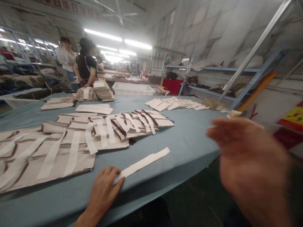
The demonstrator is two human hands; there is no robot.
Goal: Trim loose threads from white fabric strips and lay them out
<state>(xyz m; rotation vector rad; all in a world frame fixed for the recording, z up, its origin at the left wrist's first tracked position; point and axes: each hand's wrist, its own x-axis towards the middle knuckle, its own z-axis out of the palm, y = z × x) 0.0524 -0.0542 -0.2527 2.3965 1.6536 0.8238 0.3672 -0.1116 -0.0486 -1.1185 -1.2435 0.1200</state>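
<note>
Left hand (104,186) lies flat, fingers pinning a long white fabric strip (144,163) to the blue tablecloth (189,142); blurred right hand (248,160) hangs open, empty.

We have a single view, taken from a camera worn on the person's head, looking forward and down across the blue-covered table (189,138) from its near edge. It sits close over the left hand (105,186) and closer still to the right hand (251,164), which blurs. The view tilts somewhat, reaching far down the workshop to two people (80,63) standing at the table's far end.
</note>
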